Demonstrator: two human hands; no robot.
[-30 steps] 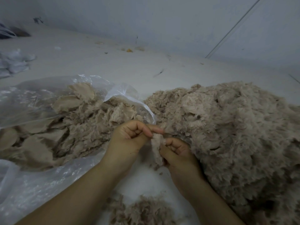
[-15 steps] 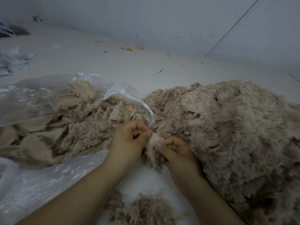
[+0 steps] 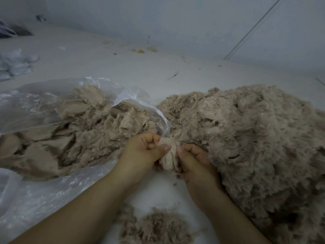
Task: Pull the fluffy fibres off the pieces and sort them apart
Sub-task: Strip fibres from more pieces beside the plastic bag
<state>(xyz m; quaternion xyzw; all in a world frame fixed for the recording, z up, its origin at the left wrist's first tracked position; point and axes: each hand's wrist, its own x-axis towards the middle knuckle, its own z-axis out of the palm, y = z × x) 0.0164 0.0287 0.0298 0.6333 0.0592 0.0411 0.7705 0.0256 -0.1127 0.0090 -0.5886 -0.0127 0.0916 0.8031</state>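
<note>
A small beige fluffy piece (image 3: 169,155) is held between both hands at the middle of the view. My left hand (image 3: 146,150) pinches its top left edge with thumb and curled fingers. My right hand (image 3: 191,161) grips its right side. A large heap of beige fluffy pieces (image 3: 255,141) fills the right side. To the left lies a clear plastic bag (image 3: 58,189) with beige pieces (image 3: 79,131) inside. A small tuft pile of loose fibres (image 3: 154,226) lies on the white surface between my forearms.
The white surface (image 3: 114,67) stretches back to a pale wall. White scraps (image 3: 15,62) lie at the far left, and small bits of debris (image 3: 140,50) sit near the wall.
Both hands have stayed close together on the piece, shifting their hold; the piece now bunches between thumbs and the left hand's fingers have closed tighter.
</note>
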